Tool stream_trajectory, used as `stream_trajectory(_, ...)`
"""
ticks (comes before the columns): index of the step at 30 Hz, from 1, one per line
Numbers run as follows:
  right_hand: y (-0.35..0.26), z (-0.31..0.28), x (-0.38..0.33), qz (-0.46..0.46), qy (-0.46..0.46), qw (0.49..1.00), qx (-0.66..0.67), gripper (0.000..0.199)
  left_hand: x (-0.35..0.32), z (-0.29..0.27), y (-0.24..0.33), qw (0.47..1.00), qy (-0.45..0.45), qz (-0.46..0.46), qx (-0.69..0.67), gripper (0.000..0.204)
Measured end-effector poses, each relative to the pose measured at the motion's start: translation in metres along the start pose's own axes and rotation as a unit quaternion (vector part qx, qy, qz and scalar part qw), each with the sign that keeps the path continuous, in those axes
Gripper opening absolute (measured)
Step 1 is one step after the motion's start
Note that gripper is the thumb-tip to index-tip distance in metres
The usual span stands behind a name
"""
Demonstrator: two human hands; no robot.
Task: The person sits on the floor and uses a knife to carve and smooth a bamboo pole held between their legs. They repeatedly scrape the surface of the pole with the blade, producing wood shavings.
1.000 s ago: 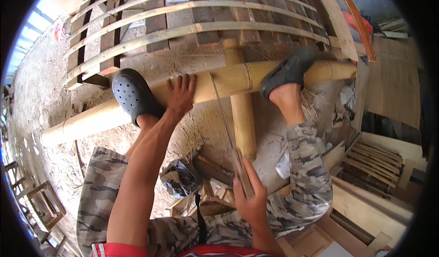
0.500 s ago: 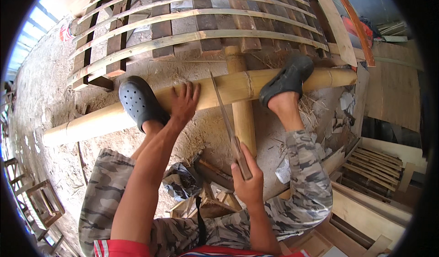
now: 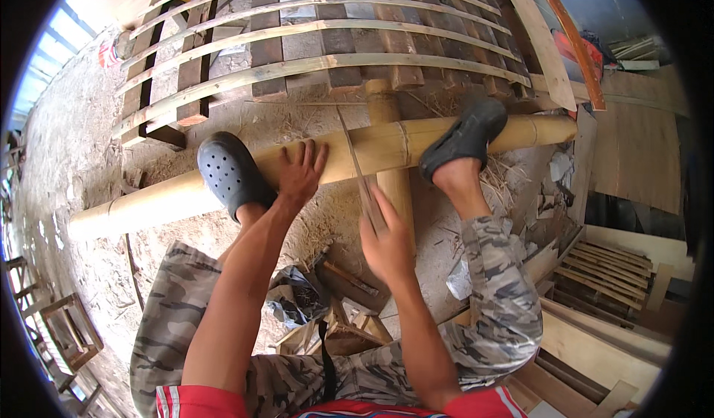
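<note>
A thick yellow bamboo pole (image 3: 152, 201) lies crosswise before me, over a second bamboo piece (image 3: 396, 198) running away from me. My left hand (image 3: 300, 172) rests on top of the pole, fingers spread, just left of a handsaw (image 3: 352, 147). The saw's narrow blade crosses the pole; my right hand (image 3: 388, 248) is closed round its wooden handle. My two feet, in dark clogs, press on the pole: the left clog (image 3: 229, 171) beside my left hand, the right clog (image 3: 467, 137) farther right. Any cut under the blade is too small to make out.
Beyond the pole stands a frame of dark wooden beams (image 3: 268, 52) with light bamboo strips (image 3: 320, 62) across it. Between my legs lie a hammer (image 3: 346, 277), a black plastic bag (image 3: 296, 295) and wood offcuts (image 3: 349, 336). A slatted wooden piece (image 3: 606, 275) and boards are at right.
My right hand has pushed the saw forward and slightly left, so its handle is nearer the pole. The left hand and both feet stay in place on the bamboo.
</note>
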State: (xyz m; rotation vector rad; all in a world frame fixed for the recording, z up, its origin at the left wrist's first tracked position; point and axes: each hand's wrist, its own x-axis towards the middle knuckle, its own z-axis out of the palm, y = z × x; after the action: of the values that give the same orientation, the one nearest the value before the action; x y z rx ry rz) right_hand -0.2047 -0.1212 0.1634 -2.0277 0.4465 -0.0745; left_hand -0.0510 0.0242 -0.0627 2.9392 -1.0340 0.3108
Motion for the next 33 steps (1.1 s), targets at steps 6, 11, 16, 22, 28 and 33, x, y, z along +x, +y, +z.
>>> stream_trajectory(6, 0.007, -0.033, -0.052, 0.027, 0.003, 1.0, -0.002, 0.061, 0.03, -0.046, 0.013, 0.985, -0.125, -0.029, -0.115, 0.124)
stream_trajectory(11, 0.012, -0.029, -0.046, 0.076, -0.065, 0.984, 0.15, 0.065, 0.058, -0.047, -0.014, 0.97, -0.195, -0.019, -0.145, 0.131)
stream_trajectory(16, 0.0, -0.019, -0.058, -0.018, -0.011, 0.999, 0.042, 0.065, 0.07, -0.062, -0.018, 0.954, -0.247, -0.017, -0.172, 0.13)
stream_trajectory(22, -0.037, -0.044, -0.073, 0.048, -0.049, 0.996, 0.048, 0.062, 0.059, -0.066, -0.02, 0.957, -0.22, -0.037, -0.184, 0.119)
stream_trajectory(28, 0.02, -0.001, 0.065, 0.038, -0.009, 0.999, -0.015, 0.061, 0.072, -0.055, -0.003, 0.963, -0.184, -0.015, -0.198, 0.117)
stream_trajectory(33, 0.01, -0.014, 0.006, -0.046, -0.003, 0.999, -0.004, 0.062, 0.074, -0.055, -0.026, 0.963, -0.188, -0.008, -0.193, 0.115)
